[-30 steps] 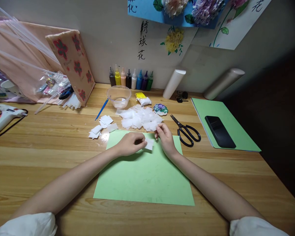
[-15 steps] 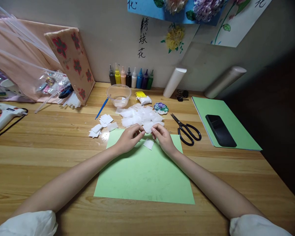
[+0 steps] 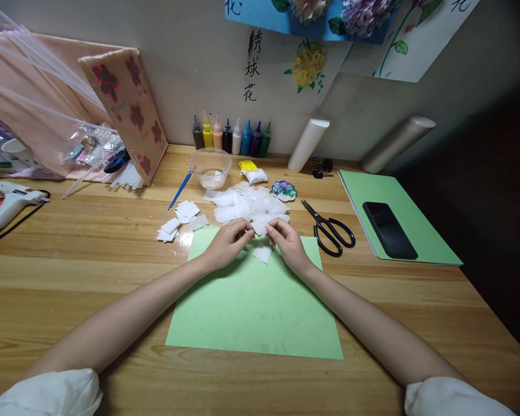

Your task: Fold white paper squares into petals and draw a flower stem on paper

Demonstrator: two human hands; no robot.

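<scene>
In the head view, a small, thin, white tissue-like sheet (image 3: pixel 260 226) is held up between both hands, over the far edge of a large, flat, light-green paper sheet (image 3: pixel 255 312). By the right hand (image 3: pixel 288 242) its side appears to be pinched between thumb and forefinger; by the left hand (image 3: pixel 231 242) the opposite side seems to be gripped likewise, though the exact contact is partly lost against the white behind. The piece is presumably held at two sides because something so flimsy would droop from one.

Just below the fingertips, a small, white, square paper piece (image 3: pixel 262 253) is laid on the green sheet — kept, it may be judged, within easy reach of both hands. A loose heap of thin, translucent white pieces (image 3: pixel 238 202) is spread just beyond, probably so that single ones can be lifted. To its left, small, stiff-looking white squares (image 3: pixel 169 228) are grouped apart, perhaps so that the two kinds are not mixed. The black-handled metal scissors (image 3: pixel 329 228) are laid beside the right hand, handles towards the person — a placing that would suit a quick grasp.
</scene>
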